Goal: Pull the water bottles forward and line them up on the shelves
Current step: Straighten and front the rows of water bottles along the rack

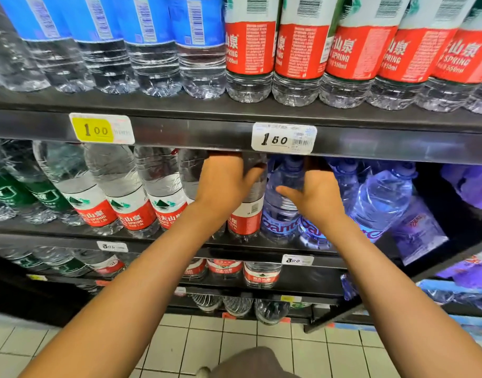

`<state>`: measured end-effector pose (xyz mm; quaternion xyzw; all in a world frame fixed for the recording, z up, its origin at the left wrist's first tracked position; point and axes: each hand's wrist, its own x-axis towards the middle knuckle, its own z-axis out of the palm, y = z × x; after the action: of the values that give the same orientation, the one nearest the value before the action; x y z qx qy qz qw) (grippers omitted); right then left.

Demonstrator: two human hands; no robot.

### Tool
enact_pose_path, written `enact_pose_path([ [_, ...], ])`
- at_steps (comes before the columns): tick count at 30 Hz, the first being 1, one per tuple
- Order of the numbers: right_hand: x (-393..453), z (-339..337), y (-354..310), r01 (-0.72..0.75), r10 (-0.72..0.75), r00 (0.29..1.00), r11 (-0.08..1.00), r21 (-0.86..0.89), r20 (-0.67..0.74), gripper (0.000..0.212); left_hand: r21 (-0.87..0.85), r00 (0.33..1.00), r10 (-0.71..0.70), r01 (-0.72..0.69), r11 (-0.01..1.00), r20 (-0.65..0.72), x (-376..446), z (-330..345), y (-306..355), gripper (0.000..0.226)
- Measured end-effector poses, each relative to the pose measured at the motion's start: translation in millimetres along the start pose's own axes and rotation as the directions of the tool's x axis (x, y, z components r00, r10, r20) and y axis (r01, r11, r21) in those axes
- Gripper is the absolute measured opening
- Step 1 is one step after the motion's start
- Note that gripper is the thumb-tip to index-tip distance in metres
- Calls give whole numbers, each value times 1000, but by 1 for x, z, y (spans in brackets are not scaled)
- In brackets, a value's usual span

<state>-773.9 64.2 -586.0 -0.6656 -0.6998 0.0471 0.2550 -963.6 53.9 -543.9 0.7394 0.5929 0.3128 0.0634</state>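
The left hand [225,184] grasps the shoulder of a red-label bottle [246,214] on the middle shelf [261,248], fingers curled round its top just under the shelf above. The right hand [314,197] reaches between the blue bottles [279,211] beside it; its thumb sticks out to the left, but the fingers are hidden behind the hand, so I cannot tell whether it grips one.

To do this step well, I would draw the red-label bottle straight forward by its shoulder, keeping it upright, until its base stands level with the row of like bottles [136,197] to the left. Those lean a little in this wide view, so the shelf's front edge is the better guide. The blue bottles on the right look crowded and tilted against each other; pulling one too fast could tip its neighbours.

Above, the upper shelf [179,129] carries small blue-label bottles [149,45] and red-label ones [299,50], with price tags [284,139] on its edge. Lower shelves hold more bottles, and the floor [261,345] is pale tile.
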Motion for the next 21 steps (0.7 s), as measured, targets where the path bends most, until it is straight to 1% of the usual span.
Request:
enact_pose_path([
  [2,4,-6,7,3,-7,997,999,42,81,54,-75,999,-10,13,997,39,1,-3,-2,47],
  [4,8,-12,14,0,-14,988,996,85,156,55,-151,995,-59,72,986,87,2,-8,-6,38],
  [6,8,-17,18,10,-33,986,990,138,164,58,-120,982,-96,116,986,165,3,-11,-11,31],
  [8,6,-17,18,37,-50,992,992,118,114,62,-94,970,-111,134,986,214,5,-12,-14,30],
  [10,3,-13,14,38,-42,997,997,65,63,71,-74,972,-106,124,990,212,5,-12,-13,31],
  [12,0,-8,10,44,-46,998,998,56,36,76,-25,979,-72,78,997,191,5,-12,-11,37],
  [15,-1,-5,8,50,-51,999,995,90,8,72,40,985,-41,35,999,167,5,-11,-12,45],
  [17,1,-5,11,26,-28,999,997,73,32,68,72,989,-34,24,997,141,6,-10,-12,49],
  [19,3,-4,12,-16,12,997,998,58,75,68,104,992,-34,21,994,121,6,-8,-12,52],
  [21,6,-5,13,-26,15,994,994,103,104,60,126,995,-33,21,992,94,5,-7,-10,51],
])
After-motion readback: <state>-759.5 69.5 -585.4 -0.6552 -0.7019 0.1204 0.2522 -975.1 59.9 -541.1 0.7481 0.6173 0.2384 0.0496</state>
